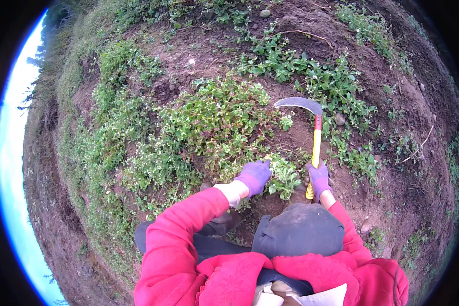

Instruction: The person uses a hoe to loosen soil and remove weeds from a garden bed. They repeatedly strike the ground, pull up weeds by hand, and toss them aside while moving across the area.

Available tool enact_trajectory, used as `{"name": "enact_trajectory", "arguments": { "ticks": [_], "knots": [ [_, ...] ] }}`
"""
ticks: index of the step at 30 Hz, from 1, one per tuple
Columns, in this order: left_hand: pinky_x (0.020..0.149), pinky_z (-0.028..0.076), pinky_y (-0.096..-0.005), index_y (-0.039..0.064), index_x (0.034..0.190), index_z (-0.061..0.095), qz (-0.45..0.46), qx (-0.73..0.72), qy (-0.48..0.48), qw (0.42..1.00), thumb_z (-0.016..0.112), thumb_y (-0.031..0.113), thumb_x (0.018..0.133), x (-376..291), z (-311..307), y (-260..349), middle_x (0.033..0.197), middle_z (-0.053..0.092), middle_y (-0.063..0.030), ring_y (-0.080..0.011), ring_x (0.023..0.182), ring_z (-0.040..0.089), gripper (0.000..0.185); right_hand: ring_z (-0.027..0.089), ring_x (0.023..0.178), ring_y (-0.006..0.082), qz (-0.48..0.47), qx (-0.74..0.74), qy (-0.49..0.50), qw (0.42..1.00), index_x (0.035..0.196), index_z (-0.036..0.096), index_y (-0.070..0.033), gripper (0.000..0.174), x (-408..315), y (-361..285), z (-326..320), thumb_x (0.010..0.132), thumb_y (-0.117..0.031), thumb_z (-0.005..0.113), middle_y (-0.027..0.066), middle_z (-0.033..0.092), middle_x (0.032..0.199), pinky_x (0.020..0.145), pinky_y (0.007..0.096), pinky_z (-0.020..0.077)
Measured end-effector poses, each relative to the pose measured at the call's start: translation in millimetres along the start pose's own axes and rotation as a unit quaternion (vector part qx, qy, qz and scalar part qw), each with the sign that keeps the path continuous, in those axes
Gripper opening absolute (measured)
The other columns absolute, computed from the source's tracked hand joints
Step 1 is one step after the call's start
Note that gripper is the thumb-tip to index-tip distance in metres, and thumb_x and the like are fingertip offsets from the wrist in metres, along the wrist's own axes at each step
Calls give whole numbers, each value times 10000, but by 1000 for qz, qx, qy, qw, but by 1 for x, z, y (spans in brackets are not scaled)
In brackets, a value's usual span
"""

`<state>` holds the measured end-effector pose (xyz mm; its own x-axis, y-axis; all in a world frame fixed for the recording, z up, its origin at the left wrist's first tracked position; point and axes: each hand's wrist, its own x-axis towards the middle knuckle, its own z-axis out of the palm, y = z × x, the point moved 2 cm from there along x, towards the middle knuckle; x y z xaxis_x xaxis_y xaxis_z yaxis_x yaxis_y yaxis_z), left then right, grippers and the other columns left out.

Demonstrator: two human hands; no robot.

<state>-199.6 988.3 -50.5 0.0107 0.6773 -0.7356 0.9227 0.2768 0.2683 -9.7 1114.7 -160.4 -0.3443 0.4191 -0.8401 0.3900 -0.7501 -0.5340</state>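
My right hand (318, 177), in a purple work glove, grips the yellow handle of a sickle (316, 143). The curved metal blade points away from me and bends to the left above bare soil. A red band marks the handle just under the blade. My left hand (254, 177), gloved in the same purple, is closed at a tuft of pale green leafy plants (284, 176) just in front of my knee. Its fingertips are partly hidden among the leaves. Both hands are low to the ground, with the tuft between them.
Dense low weeds (210, 118) with small flowers spread ahead and to the left. More green plants (329, 80) grow beyond the blade. Brown soil (397, 99) slopes on the right, with a stone (340, 119) and a dry twig (420, 144). My bent knee (300, 231) is close below the hands.
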Motion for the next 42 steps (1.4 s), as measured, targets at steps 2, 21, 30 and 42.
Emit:
{"name": "enact_trajectory", "arguments": {
  "ticks": [2,21,30,42],
  "knots": [
    [820,553,-392,-9,1014,706,-70,34,115,990,692,98,705,43,-12,-7,1233,552,-151,-278,1066,592,328,509,443,121,15,-139,-46,989,1061,535,-70,226,-8,4,1,856,-99,626,14,510,603,403,291,434],
    [794,559,-433,33,934,689,-403,-18,329,854,727,235,744,13,-159,-170,956,701,-186,-362,910,694,280,629,558,183,-81,-392,47,915,1047,579,-53,272,-76,23,-85,819,-159,683,109,675,782,500,327,510],
    [1057,411,-400,40,1052,673,-46,248,223,942,723,186,689,67,-236,-108,1097,646,-134,-296,1219,530,395,520,410,142,-218,3,380,899,959,503,-70,158,53,-58,-180,864,-98,627,30,522,597,372,303,423],
    [1156,288,-399,39,1015,740,218,182,171,943,679,164,695,281,-118,106,1306,562,-182,-325,1350,404,349,662,816,422,-224,-351,300,858,1071,582,-59,236,144,-72,-184,843,-107,621,240,658,823,686,445,513]
  ]
}}
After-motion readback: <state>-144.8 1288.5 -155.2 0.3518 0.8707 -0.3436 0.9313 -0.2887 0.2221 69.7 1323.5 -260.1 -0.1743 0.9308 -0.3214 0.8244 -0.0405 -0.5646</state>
